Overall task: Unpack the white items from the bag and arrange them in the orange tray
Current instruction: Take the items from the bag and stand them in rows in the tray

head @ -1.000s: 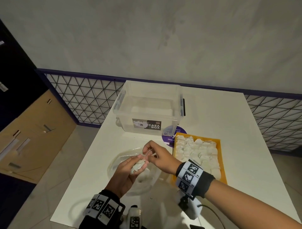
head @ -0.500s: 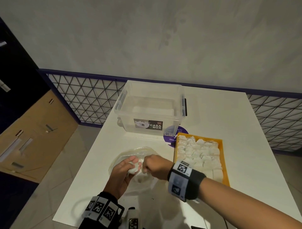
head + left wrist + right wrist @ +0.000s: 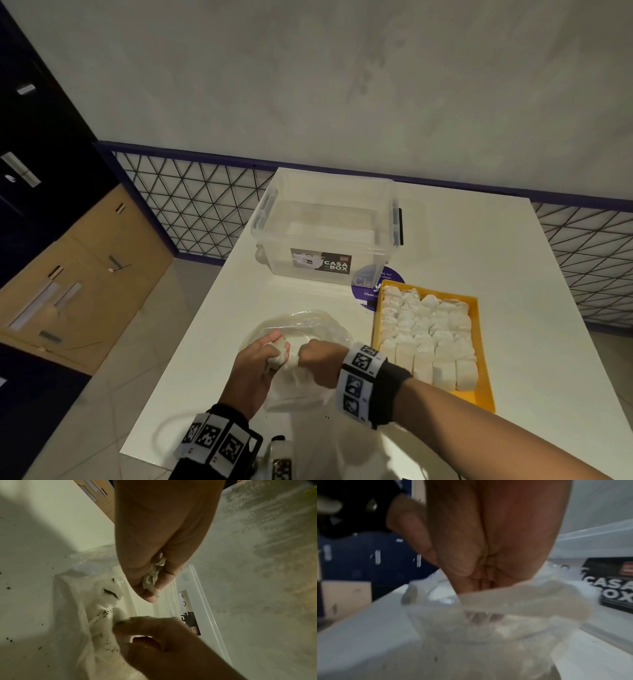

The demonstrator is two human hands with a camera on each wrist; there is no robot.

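Note:
A clear plastic bag (image 3: 308, 322) lies on the white table (image 3: 479, 246), left of the orange tray (image 3: 481, 342). Rows of white items (image 3: 424, 329) fill most of the tray. My left hand (image 3: 279, 349) holds a crumpled white item (image 3: 280, 354) just above the bag, its fingers curled round the item (image 3: 154, 573). My right hand (image 3: 308, 353) reaches into the bag's mouth. Its curled fingers (image 3: 481, 616) show through the film and pinch a white lump (image 3: 118, 614) inside the bag (image 3: 82, 588).
A clear lidless storage box (image 3: 329, 233) labelled CASA BOX stands behind the bag. A purple round sticker (image 3: 366, 291) lies between box and tray. Dark crumbs (image 3: 8, 588) dot the table. The table's left edge (image 3: 178, 359) drops to the floor.
Both hands have come down from above the bag. The right hand left the item in my left hand and went into the bag's mouth. The left hand keeps its crumpled item.

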